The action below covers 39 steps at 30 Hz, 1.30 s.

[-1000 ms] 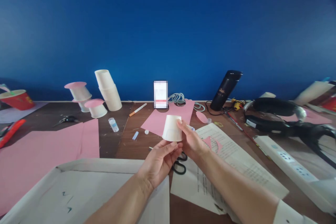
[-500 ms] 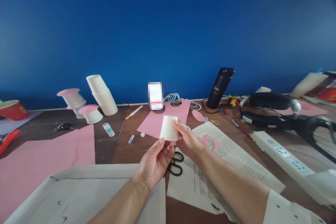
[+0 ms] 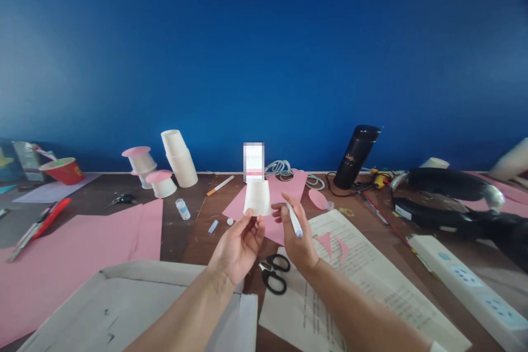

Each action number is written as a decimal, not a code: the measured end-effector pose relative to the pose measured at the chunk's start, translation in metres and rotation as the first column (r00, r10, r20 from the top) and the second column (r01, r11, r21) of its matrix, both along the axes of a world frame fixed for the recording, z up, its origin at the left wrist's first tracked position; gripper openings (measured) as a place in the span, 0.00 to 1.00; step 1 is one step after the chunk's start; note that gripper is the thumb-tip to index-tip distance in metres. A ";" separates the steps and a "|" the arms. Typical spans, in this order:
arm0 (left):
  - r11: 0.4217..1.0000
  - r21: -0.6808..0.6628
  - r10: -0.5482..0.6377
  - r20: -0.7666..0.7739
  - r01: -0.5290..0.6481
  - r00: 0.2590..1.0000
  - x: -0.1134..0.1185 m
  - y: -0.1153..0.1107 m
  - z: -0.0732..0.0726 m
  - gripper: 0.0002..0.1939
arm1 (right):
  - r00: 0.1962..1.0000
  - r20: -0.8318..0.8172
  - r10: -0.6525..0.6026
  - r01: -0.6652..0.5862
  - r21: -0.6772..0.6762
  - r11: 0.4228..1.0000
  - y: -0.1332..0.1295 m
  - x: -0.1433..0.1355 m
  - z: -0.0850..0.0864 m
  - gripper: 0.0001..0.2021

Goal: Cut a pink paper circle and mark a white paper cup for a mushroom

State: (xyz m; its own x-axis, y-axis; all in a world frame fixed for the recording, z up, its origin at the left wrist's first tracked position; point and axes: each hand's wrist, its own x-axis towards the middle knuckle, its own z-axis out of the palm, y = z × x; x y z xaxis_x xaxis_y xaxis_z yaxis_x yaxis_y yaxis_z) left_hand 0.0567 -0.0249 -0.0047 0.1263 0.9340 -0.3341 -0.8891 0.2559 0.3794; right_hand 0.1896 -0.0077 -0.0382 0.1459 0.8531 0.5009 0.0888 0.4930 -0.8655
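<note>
My left hand (image 3: 237, 247) pinches the rim of an upside-down white paper cup (image 3: 258, 198) between thumb and fingers, holding it above the table. To its right, my right hand (image 3: 299, 236) is closed around a white marker pen (image 3: 294, 220) with a bluish end, apart from the cup. Black-handled scissors (image 3: 275, 275) lie below my hands, partly on a printed sheet (image 3: 363, 275). Behind the cup lies pink paper (image 3: 284, 190). A small purple cap (image 3: 213, 226) and a tiny white lid (image 3: 230, 221) rest left of my left hand.
Stacked white cups (image 3: 183, 165) and cups topped with pink discs (image 3: 163, 184) stand at the back left. A red box cutter (image 3: 45, 223) lies on pink sheets (image 3: 82, 253). A black thermos (image 3: 357, 157), a headset (image 3: 441, 198) and a power strip (image 3: 470, 280) are at right.
My right hand has let go of the cup and moved off to the right, with the marker now plainly in it. The left hand still holds the cup. The view has tilted up.
</note>
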 end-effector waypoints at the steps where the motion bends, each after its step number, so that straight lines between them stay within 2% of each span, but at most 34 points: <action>1: 1.000 0.009 0.020 0.022 -0.020 1.000 0.003 0.003 -0.002 0.03 | 0.998 0.051 -0.042 0.040 0.048 0.998 -0.001 0.002 0.001 0.19; 4: 0.998 0.018 0.064 0.087 -0.066 0.994 0.009 0.011 -0.012 0.06 | 0.962 0.211 -0.175 0.131 0.207 0.970 -0.003 0.010 0.006 0.19; 6: 0.998 0.018 0.060 0.098 -0.062 0.993 0.009 0.014 -0.020 0.06 | 0.926 0.307 -0.219 0.129 0.289 0.949 -0.006 0.015 0.009 0.19; 9: 0.999 0.026 0.029 0.083 -0.032 0.996 0.005 0.017 -0.029 0.07 | 0.893 0.398 -0.210 0.078 0.322 0.944 -0.010 0.017 0.014 0.19; 13: 0.999 0.040 0.017 0.079 -0.020 0.997 0.002 0.021 -0.034 0.07 | 0.849 0.493 -0.189 0.011 0.340 0.940 -0.014 0.013 0.017 0.18; 19: 1.000 0.008 -0.004 0.073 0.003 0.997 0.007 0.026 -0.038 0.07 | 0.825 0.513 -0.235 0.020 0.389 0.921 -0.012 0.010 0.015 0.14; 29: 1.000 0.016 -0.011 0.033 0.011 0.999 0.010 0.025 -0.042 0.06 | 0.798 0.532 -0.284 0.090 0.361 0.928 -0.005 0.011 0.009 0.08; 39: 1.000 0.011 -0.022 -0.013 0.022 1.000 0.012 0.024 -0.039 0.05 | 0.758 0.595 -0.267 0.061 0.344 0.937 -0.003 0.011 0.008 0.08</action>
